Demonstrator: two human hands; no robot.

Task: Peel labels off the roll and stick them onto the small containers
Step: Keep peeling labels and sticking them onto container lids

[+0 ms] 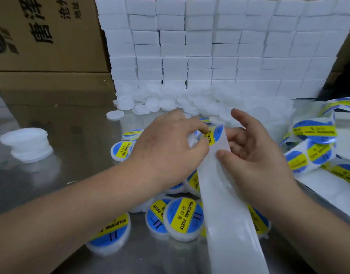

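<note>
The left hand (166, 147) pinches a label (214, 135) off the backing strip (227, 204). The right hand (257, 159) pinches that strip. Next probably calls for a blank container (115, 115).

The left hand (170, 143) pinches a blue and yellow label (214, 135) at the top of a white strip (225, 204). The right hand (255, 155) holds the strip. Labelled tubs (183, 218) lie on the table (71, 135) underneath.

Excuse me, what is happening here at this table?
The person's left hand pinches a blue-and-yellow soldering paste label, peeling it off the white backing strip, which the right hand holds. Labelled containers lie piled on the steel table beneath the arms; unlabelled white containers are heaped further back.
</note>
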